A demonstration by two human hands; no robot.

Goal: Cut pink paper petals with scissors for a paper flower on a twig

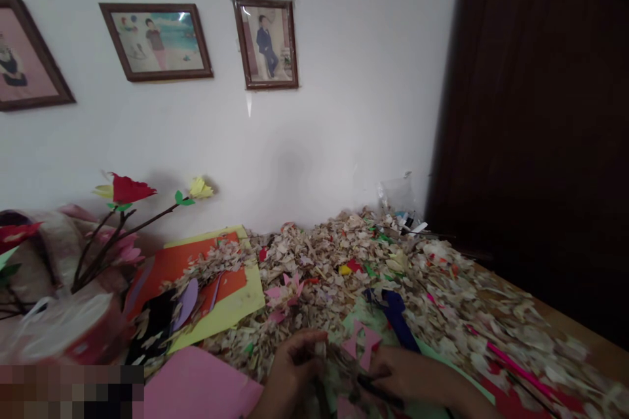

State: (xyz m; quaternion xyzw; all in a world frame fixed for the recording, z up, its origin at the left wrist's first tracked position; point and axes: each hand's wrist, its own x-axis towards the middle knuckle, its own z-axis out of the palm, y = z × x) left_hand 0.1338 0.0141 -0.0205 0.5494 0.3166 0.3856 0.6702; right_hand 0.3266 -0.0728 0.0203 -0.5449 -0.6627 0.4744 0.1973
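My left hand (pixel 293 370) is low in the middle of the view, fingers curled and thumb close to the fingertips. Something small and pale shows at its fingertips, too dim to name. To its right, my right hand (pixel 410 373) is closed around a dark slender object (pixel 381 391), whose kind I cannot make out. A pointed pink paper cutout (pixel 362 344) is right by the fingers of my right hand; whether they touch it is unclear. Behind that hand lies a dark blue tool (pixel 399 321) resembling a glue gun, on a pale green sheet (pixel 366 314).
Dried petal-like scraps (pixel 324 255) heap over the table. At left stand paper flowers (pixel 130 190) on stems, beside a wrapped red-and-white container (pixel 83 327). Yellow paper (pixel 236 308), orange paper (pixel 171 262) and pink paper (pixel 196 386) lie nearer. A bright pink stick (pixel 518 366) is at right.
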